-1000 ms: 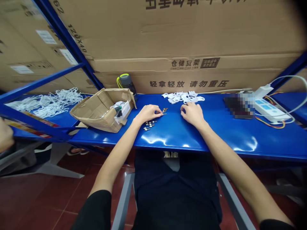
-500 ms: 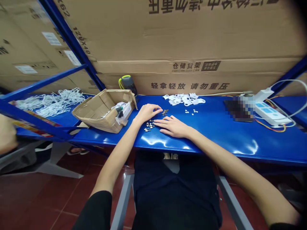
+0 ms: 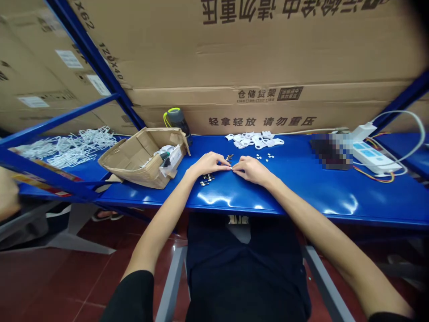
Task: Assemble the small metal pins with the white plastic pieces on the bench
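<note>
My left hand and my right hand meet fingertip to fingertip just above the blue table. Both are closed in a pinch. A tiny white piece shows between the tips, at the right hand's fingers; whatever the left fingers grip is hidden. Right behind the left fingertips lie several brass-coloured screws. In front of that hand is a small group of screws with white pieces on them, partly covered by the hand. Several loose small white pieces lie to the right, beyond my right hand.
White flat plastic parts with holes are heaped at the table's back. An open cardboard box stands left, a dark bottle behind it. White cords lie farther left. A power strip sits right. Another person's arm shows far left.
My right hand has lifted off the screws with white pieces and closed into a pinch against the left fingertips. My left hand has drawn back slightly from the brass-coloured screws.
</note>
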Motion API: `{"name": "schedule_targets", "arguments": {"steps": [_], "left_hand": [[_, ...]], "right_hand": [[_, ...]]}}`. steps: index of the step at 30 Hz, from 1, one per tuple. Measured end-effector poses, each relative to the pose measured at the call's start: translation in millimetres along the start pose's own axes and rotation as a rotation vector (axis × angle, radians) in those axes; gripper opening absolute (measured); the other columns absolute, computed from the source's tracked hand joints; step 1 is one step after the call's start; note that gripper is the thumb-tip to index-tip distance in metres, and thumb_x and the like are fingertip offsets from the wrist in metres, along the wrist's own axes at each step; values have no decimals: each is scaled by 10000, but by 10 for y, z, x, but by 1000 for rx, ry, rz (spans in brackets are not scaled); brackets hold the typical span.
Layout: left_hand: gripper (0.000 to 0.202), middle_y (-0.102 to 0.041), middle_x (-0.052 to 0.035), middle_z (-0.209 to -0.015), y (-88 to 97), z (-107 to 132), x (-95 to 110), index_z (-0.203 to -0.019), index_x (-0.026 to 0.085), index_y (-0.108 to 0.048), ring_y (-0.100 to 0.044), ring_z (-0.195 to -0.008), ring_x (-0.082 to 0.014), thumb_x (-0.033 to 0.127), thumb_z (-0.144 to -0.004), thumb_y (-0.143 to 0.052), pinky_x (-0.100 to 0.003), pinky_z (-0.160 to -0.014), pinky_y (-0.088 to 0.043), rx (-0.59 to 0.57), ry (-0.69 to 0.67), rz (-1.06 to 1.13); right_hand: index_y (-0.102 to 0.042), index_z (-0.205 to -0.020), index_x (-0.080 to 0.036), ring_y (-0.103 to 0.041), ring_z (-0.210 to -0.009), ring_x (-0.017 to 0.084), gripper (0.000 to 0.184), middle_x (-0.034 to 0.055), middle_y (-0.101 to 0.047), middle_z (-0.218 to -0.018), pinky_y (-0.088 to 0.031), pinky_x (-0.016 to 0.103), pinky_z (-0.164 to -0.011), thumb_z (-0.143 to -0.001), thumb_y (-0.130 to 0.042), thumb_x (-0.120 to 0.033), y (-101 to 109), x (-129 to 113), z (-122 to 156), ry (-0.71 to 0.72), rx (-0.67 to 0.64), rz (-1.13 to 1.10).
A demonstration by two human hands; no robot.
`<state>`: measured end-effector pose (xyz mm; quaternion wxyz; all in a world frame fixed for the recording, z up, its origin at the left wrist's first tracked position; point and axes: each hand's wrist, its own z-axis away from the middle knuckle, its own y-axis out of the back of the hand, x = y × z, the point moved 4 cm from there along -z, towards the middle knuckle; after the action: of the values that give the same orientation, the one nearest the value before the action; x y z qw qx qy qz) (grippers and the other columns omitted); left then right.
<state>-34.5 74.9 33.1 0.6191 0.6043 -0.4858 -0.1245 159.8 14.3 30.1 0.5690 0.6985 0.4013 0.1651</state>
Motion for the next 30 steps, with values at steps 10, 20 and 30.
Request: {"name": "schedule_targets", "arguments": {"steps": [10, 20, 30], "left_hand": [[347, -811, -52, -1035, -52, -34, 10, -1045, 241, -871, -717, -902, -191, 533, -978, -697, -261, -755, -474, -6, -7, 64], [346, -828, -43, -1069, -1, -11, -41, -1042, 252, -872, -725, -901, -190, 544, -964, -703, -273, -761, -484, 8, 42, 41], [293, -830, -15, -932, 117, 19, -112, -967, 291, -877, -713, -803, -186, 562, -901, -785, -284, -677, -433, 120, 141, -146]], "right_hand": [[-775, -1094, -223, -655, -1006, 246, 187, 88, -769, -1049, -483, 347, -879, -1049, -622, -320, -106, 50, -27, -173, 123, -34], [-756, -978, -221, -651, -1035, 254, 110, 82, -737, -1057, -460, 342, -818, -977, -661, -276, 73, 251, 64, -327, 77, 50], [-716, -1168, -121, -549, -1176, 421, 302, 268, -664, -1195, -426, 520, -910, -978, -516, -243, 266, 487, 363, -647, 236, 419]]}}
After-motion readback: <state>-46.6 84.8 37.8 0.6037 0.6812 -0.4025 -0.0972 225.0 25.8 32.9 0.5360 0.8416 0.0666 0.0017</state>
